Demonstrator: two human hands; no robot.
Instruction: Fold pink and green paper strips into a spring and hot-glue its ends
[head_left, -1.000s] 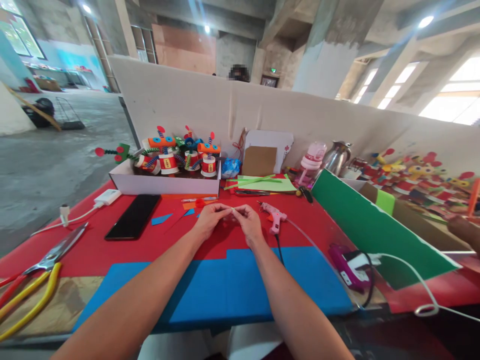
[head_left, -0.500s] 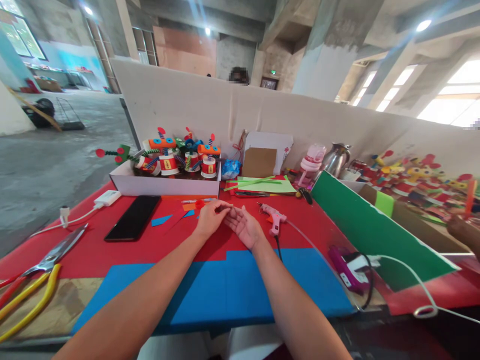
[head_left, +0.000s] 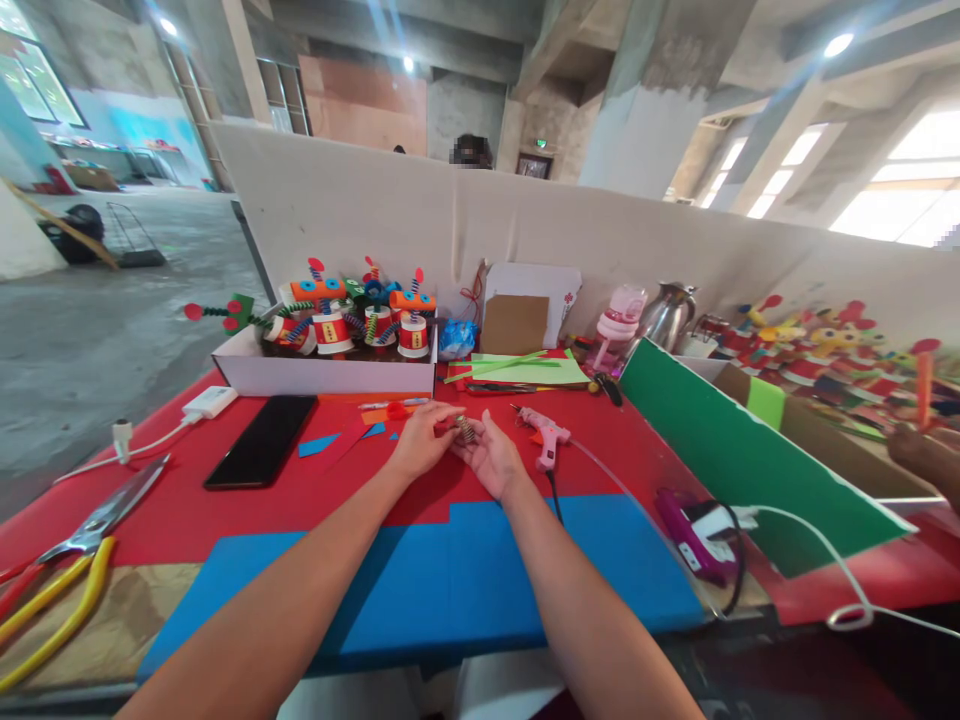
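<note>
My left hand (head_left: 424,440) is closed in a pinch, with a small red piece (head_left: 445,426) at its fingertips. Beside that piece a small folded paper spring (head_left: 466,429) shows its striped coils between my two hands. My right hand (head_left: 491,455) is turned palm up, its curled fingers holding the spring. A pink hot glue gun (head_left: 546,432) lies just right of my right hand. Left of my left hand are blue paper scraps (head_left: 318,446), a red paper strip (head_left: 346,440) and an orange piece (head_left: 375,417).
A white box (head_left: 330,376) holds several paper-cup figures with spring limbs. A black phone (head_left: 261,440) and large scissors (head_left: 97,530) lie left. A green-sided box (head_left: 742,450) and purple power strip (head_left: 694,535) stand right. Another person's hand (head_left: 926,460) is at far right.
The striped paper spring and red piece, hidden before, now show between my hands. My hands stay in almost the same place. The view has shifted slightly.
</note>
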